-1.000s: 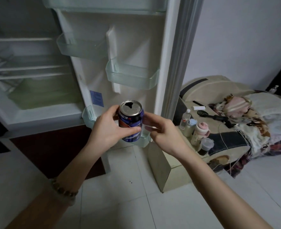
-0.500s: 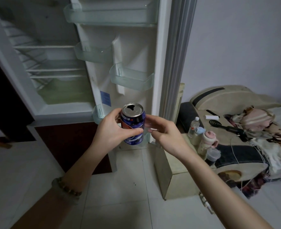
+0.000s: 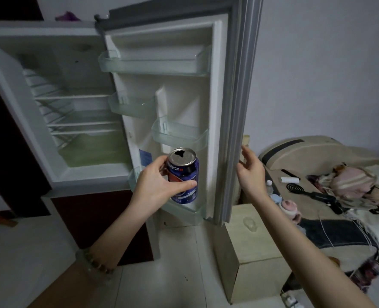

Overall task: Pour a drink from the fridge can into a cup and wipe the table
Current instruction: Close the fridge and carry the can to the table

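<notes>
Your left hand (image 3: 159, 185) is wrapped round the blue aluminium drink can (image 3: 184, 176), thumb across the label and fingers behind it. The can is clamped upright, its silver top level and its mouth already open. It hangs clear of the fridge, just in front of the lowest clear plastic door shelf (image 3: 190, 213).

To the right of that grip, your right hand (image 3: 249, 168) is up at the outer edge of the white fridge door (image 3: 217, 96). Its fingers are loosely spread and hold nothing. Whether they actually touch the edge cannot be told from this angle. Left of the can, the open fridge compartment (image 3: 77, 112) shows its wire shelves. Below and to the right of your right hand stands a pale wood-grain cabinet (image 3: 251, 245), with a cluttered beige couch (image 3: 317, 150) beyond it.

The fetch looks finished, so the step in hand is shutting the fridge. For that, lay your right palm on the door's outer face and swing it leftward. Draw the can back toward you first, since it sits in the door's path. Hold it level, because an open can will slop if tipped. No cup or table is plainly in view, so finding them comes next.
</notes>
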Action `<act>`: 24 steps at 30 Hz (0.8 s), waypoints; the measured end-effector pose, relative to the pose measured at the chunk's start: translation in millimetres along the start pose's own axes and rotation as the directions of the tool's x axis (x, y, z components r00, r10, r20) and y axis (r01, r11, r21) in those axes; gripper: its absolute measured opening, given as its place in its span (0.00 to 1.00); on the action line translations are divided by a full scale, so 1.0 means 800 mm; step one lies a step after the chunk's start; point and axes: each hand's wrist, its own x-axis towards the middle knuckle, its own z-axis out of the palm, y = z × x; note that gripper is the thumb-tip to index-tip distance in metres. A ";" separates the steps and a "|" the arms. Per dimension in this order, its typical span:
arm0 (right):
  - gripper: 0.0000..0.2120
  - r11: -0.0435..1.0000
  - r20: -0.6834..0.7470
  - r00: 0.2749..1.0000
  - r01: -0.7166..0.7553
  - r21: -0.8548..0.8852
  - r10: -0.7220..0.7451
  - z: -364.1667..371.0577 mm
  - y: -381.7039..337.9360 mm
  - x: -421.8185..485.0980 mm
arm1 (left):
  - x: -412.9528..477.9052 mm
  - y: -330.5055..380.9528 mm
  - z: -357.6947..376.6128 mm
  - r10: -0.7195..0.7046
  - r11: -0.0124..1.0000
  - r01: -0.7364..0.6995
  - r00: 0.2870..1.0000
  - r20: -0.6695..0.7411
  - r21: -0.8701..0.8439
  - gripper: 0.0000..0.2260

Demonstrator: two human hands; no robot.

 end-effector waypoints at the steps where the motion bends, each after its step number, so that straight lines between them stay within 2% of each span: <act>1: 0.28 0.999 -0.010 0.999 -0.032 -0.027 0.031 0.002 0.005 0.011 | 0.002 0.001 0.000 -0.002 1.000 0.002 1.000 -0.002 -0.002 0.36; 6: 0.35 0.988 0.036 0.996 -0.080 -0.129 0.085 0.018 0.036 0.056 | 0.009 0.000 -0.004 -0.014 1.000 0.013 1.000 -0.012 -0.012 0.33; 11: 0.40 0.990 0.101 0.990 -0.085 -0.111 0.096 0.026 0.040 0.068 | 0.010 -0.003 -0.011 -0.021 1.000 0.021 1.000 -0.020 -0.002 0.29; 15: 0.41 0.992 0.057 0.994 -0.085 -0.097 0.091 0.030 0.043 0.079 | 0.007 -0.005 -0.018 -0.022 1.000 0.022 1.000 -0.018 0.007 0.28; 20: 0.42 0.995 0.077 0.994 -0.076 -0.060 0.081 0.030 0.045 0.095 | 0.004 -0.010 -0.029 -0.033 0.999 0.033 0.999 -0.040 0.010 0.34; 24: 0.44 0.994 0.088 0.992 -0.082 -0.078 0.089 0.031 0.039 0.086 | 0.002 -0.009 -0.038 -0.021 0.999 0.025 0.997 -0.072 0.045 0.28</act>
